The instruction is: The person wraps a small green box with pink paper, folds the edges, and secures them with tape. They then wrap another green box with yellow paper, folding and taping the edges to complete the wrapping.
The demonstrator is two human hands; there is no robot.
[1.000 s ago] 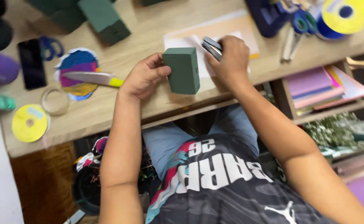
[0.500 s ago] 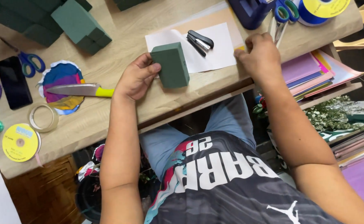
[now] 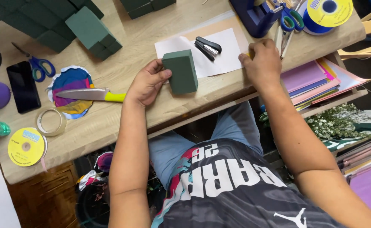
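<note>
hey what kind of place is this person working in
Likely a florist's or craft workbench. The left hand holds a green foam block, more foam blocks sit behind, and ribbon spools, scissors and small white flowers lie around.

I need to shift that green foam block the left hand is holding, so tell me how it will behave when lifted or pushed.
The green foam block is probably light for its size: the left hand steadies it with fingertips only. It stands on a narrow face, so a high push may tip it. Its matte surface looks crumbly, so hard pinching could dent it.
</note>
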